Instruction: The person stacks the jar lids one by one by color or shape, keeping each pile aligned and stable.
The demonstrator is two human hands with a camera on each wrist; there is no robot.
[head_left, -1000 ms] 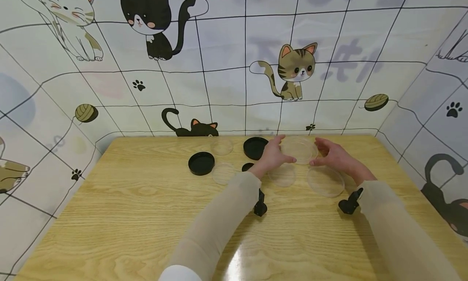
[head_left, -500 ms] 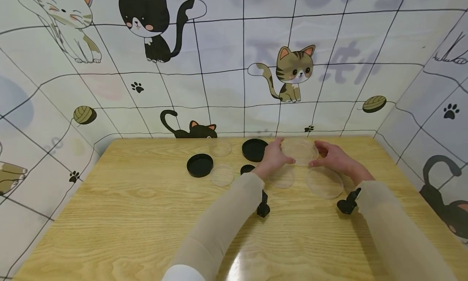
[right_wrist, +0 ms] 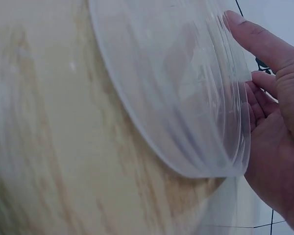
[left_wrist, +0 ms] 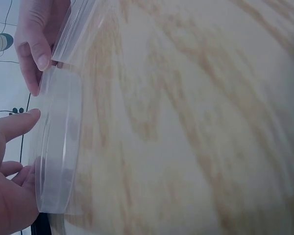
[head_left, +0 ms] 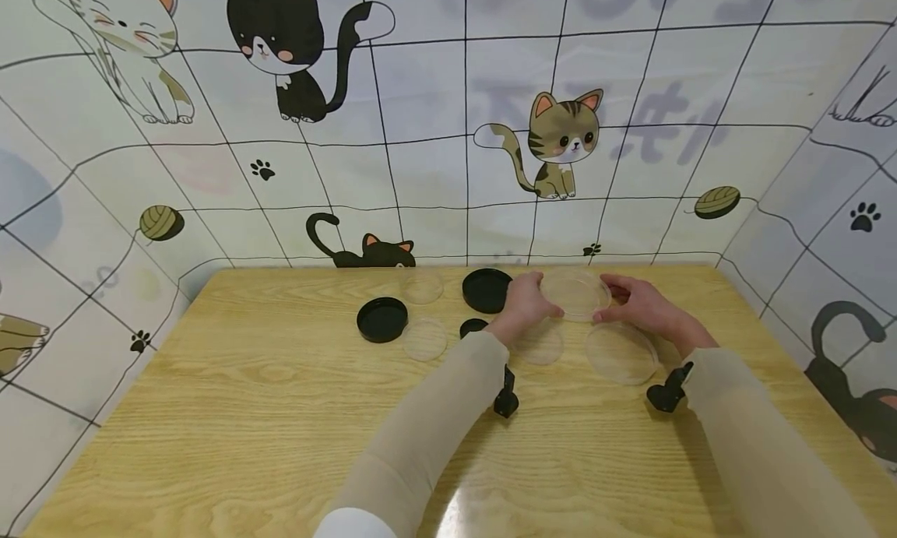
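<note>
At the back right of the table, both hands curve round a clear, shallow round dish (head_left: 576, 295). My left hand (head_left: 524, 304) holds its left side, the thumb at the near rim. On the opposite side, my right hand (head_left: 641, 308) grips the rim between thumb and fingers. Two more clear round pieces lie nearer: a smaller one (head_left: 541, 343) partly under the left hand, and a larger one (head_left: 621, 354) below the right hand. In the left wrist view, clear walls overlap the fingers of the left hand (left_wrist: 10, 166); the right wrist view shows the right thumb (right_wrist: 259, 41) beside clear rims.
Left of the hands stand two black round dishes (head_left: 381, 320) (head_left: 486, 290) and a small black round piece (head_left: 473, 328), partly covered by the left arm. Two clear discs (head_left: 424, 339) (head_left: 422, 286) lie near them. A cat-printed curtain (head_left: 420, 117) rises behind the wooden table (head_left: 266, 413).
Both hands stay round the same clear dish. The left forearm has shifted slightly to the right, and the whole head view has moved down a little in frame.
</note>
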